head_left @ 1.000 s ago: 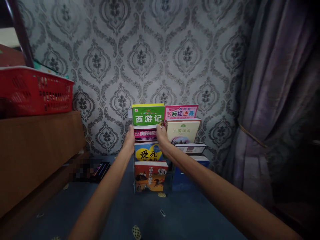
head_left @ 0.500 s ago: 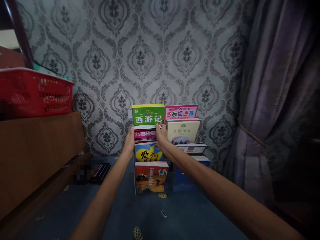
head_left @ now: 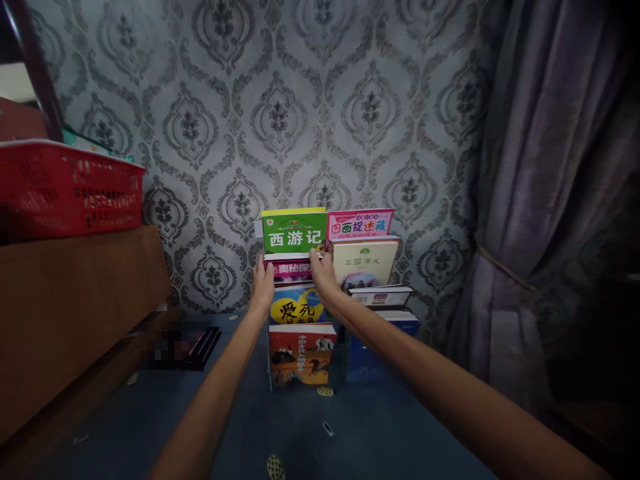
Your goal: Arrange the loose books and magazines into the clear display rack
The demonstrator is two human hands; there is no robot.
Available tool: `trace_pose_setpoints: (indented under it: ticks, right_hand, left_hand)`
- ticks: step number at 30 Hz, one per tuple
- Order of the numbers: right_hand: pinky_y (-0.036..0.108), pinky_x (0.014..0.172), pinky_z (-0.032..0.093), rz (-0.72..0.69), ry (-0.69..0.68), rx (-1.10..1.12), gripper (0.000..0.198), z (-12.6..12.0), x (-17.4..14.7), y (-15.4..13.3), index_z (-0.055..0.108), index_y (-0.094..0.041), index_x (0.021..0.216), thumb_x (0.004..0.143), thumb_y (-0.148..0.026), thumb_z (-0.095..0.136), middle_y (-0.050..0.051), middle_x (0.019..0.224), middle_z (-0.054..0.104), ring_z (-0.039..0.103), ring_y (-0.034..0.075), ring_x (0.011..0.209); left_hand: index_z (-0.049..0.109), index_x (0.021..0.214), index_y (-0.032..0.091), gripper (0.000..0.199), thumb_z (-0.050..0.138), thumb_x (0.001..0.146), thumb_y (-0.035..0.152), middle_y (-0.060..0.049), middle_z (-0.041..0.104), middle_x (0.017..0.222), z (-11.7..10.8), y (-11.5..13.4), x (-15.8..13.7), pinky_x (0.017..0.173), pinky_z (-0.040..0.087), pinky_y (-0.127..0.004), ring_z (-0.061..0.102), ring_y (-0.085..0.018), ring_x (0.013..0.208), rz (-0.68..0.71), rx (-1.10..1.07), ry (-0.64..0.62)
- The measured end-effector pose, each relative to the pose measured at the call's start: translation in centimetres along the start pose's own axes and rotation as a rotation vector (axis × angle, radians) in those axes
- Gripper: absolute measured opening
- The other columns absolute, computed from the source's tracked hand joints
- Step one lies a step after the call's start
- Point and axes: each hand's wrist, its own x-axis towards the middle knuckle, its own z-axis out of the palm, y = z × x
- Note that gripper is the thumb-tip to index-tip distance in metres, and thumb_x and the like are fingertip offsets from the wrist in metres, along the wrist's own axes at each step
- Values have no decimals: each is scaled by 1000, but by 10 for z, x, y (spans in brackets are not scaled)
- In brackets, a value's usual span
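Several books stand upright in tiers in two side-by-side rows of a rack. My left hand (head_left: pixel 263 283) is closed on the left edge of a magenta book (head_left: pixel 294 270), its thumb over the front cover. At the same book's upper right my right hand (head_left: pixel 324 272) grips with the thumb in front; its other fingers are mostly hidden. A green book (head_left: pixel 295 235) rises behind it. Below and in front are a blue book with a yellow shape (head_left: pixel 296 308) and a red-orange book (head_left: pixel 303 353).
The right row holds a pink book (head_left: pixel 360 223), a cream book (head_left: pixel 367 260) and a blue book (head_left: pixel 373 353). A red basket (head_left: pixel 107 193) sits on a wooden cabinet (head_left: pixel 85 293) at left. Patterned wallpaper stands behind; a tied curtain (head_left: pixel 515 200) hangs at right.
My left hand has shifted slightly right, and its thumb now lies over the magenta book's front cover. My right hand stays nearly in place.
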Motion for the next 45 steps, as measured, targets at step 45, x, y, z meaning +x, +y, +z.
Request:
trace_pose_setpoints:
  ticks: [45]
  right_hand:
    - [46, 114, 35, -4, -79, 69, 61, -44, -52, -6, 65, -17, 128, 88, -59, 46, 12, 138, 63, 54, 29, 131]
  left_hand:
    - [44, 144, 23, 57, 45, 96, 53, -10, 45, 155, -23, -12, -26, 119, 33, -40, 41, -23, 144, 51, -102, -13]
